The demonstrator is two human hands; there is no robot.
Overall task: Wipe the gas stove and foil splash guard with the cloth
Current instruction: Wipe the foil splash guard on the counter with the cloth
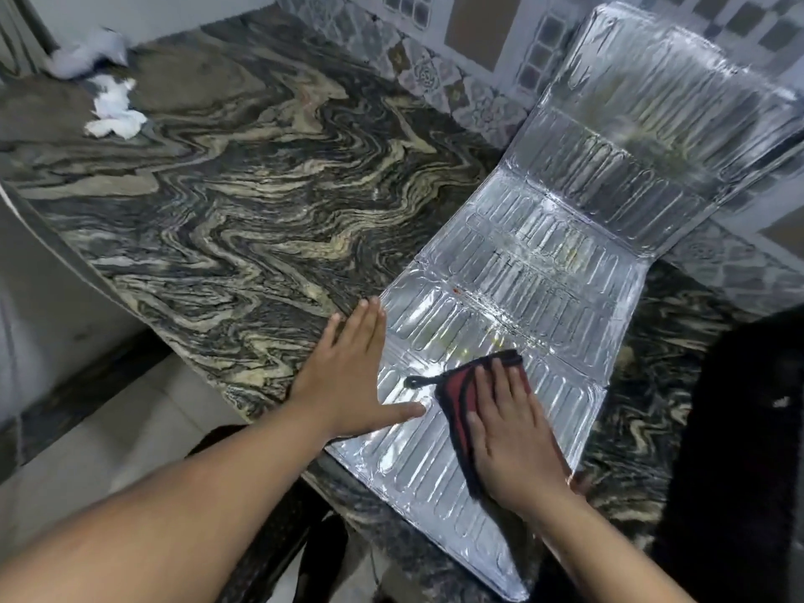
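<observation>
The foil splash guard (544, 254) lies unfolded across the marble counter, its far panels tilted up against the tiled wall. A dark red cloth (461, 393) with a black edge and hanging loop rests on the near panel. My right hand (509, 433) presses flat on the cloth, fingers together. My left hand (352, 376) lies flat with fingers spread on the guard's left edge, thumb stretched toward the cloth. No gas stove can be made out; a dark, blurred shape (748, 450) fills the right side.
The swirled black and beige marble counter (226, 202) stretches to the left. Crumpled white paper (114, 111) lies at its far left, with a pale bundle (87, 56) behind it. The patterned tile wall (435, 45) runs along the back. The counter's front edge drops to a tiled floor (108, 428).
</observation>
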